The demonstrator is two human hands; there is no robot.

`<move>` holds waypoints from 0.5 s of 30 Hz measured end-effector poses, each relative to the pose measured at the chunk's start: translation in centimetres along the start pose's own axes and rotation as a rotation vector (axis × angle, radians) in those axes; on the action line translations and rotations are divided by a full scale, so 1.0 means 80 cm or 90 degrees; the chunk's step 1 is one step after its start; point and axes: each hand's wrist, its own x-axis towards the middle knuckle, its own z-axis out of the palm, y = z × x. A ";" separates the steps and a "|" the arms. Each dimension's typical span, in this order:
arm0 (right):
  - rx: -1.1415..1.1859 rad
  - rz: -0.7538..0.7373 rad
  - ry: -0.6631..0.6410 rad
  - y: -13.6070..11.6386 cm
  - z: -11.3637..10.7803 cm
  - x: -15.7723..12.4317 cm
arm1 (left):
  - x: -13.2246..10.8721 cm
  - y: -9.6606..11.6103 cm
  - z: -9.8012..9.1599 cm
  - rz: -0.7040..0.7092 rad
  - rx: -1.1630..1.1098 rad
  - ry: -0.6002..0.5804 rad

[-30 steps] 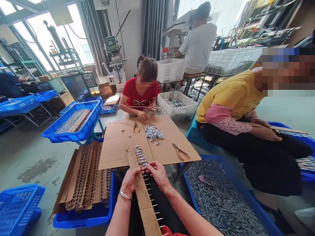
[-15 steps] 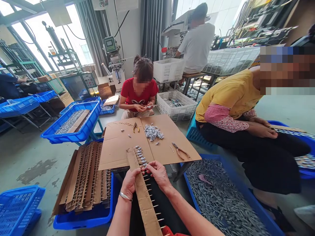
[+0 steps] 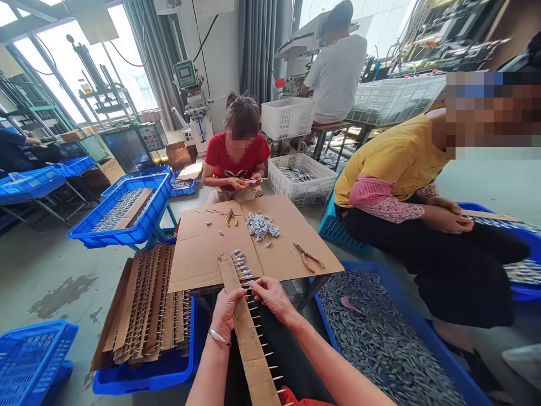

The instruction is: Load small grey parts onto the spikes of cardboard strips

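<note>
Tall windows light a workshop, and a low table (image 3: pixel 192 242) topped with cardboard stands just ahead. One cardboard strip (image 3: pixel 249 344) slants up from the lap, its far end over the table's near side; whether it rests there is unclear. Sticks (image 3: pixel 265 354) jut from its right edge, which puts them toward the right hand (image 3: pixel 273 296). That hand's thumb and forefinger pinch a small grey piece (image 3: pixel 249 284) at a stick, partly hiding it. The left hand (image 3: pixel 224 309) clasps the strip from the other side, thumb on top, other fingers mostly hidden, probably for steadiness. Grey pieces tip the far sticks; nearer ones are bare. A loose pile (image 3: pixel 261 226) lies mid-table, likely so both the wearer and the red-shirted co-worker (image 3: pixel 234 160) opposite can reach it. Pliers (image 3: pixel 310 259) lie near the right edge.
</note>
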 end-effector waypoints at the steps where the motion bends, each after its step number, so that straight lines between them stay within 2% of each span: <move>1: 0.005 0.000 0.003 0.000 0.001 0.000 | 0.000 0.000 0.002 0.004 0.004 0.007; 11: 0.026 -0.001 -0.009 0.010 0.009 0.004 | -0.004 0.002 0.005 0.010 0.016 0.024; 15: -0.051 -0.004 -0.078 0.009 -0.003 0.019 | -0.003 0.004 0.000 -0.001 0.012 -0.003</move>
